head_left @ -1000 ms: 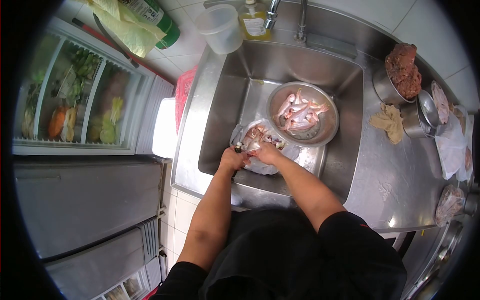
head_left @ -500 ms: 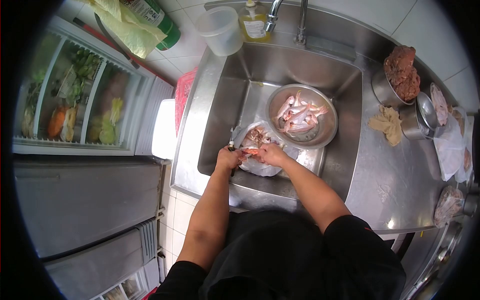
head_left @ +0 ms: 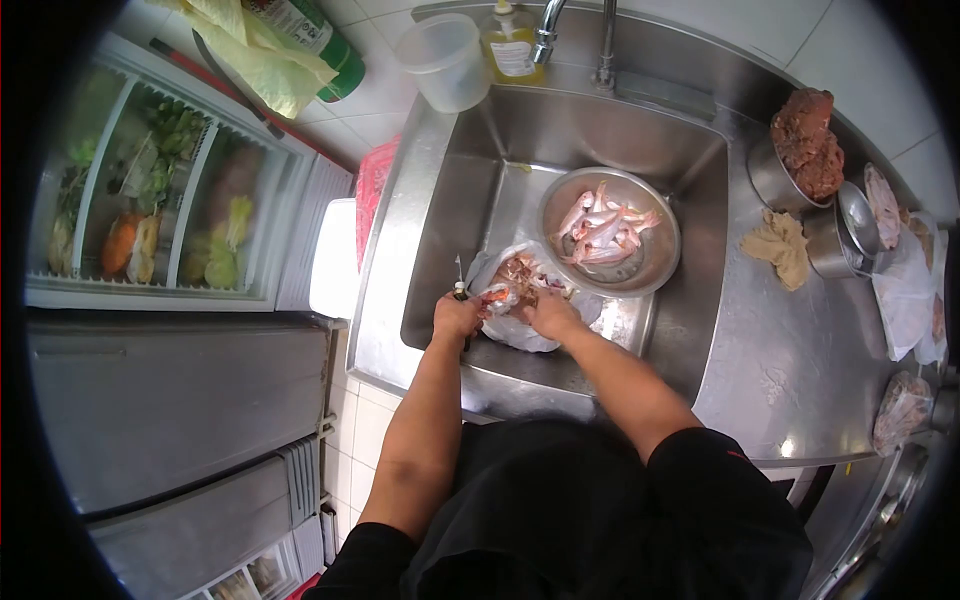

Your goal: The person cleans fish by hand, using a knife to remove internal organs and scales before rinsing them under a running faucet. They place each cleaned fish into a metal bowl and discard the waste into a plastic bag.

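In the sink, my left hand (head_left: 458, 317) is closed around a small knife (head_left: 460, 288), its thin blade pointing up past my fingers. The same hand grips a fish (head_left: 499, 298), with reddish-orange flesh showing at its opened part. Beside it, my right hand (head_left: 552, 314) is over a white plastic bag (head_left: 530, 338), its fingertips curled in among the scraps; I cannot tell what they hold. Reddish-brown fish innards (head_left: 519, 268) lie in the open bag. Right behind the bag, a round metal bowl (head_left: 664, 268) contains several pale pink fish (head_left: 605, 236).
Steel sink walls (head_left: 712, 190) surround the work. A tap (head_left: 603, 70), soap bottle (head_left: 512, 52) and plastic tub (head_left: 445, 75) stand at the back. Metal pots (head_left: 830, 243), raw meat (head_left: 806, 150) and a tan cloth (head_left: 776, 250) are on the right. An open glass-shelved fridge (head_left: 150, 190) is left.
My right hand has moved slightly right, away from the fish and down over the bag. My left hand keeps the knife and fish, and more of the fish now shows.
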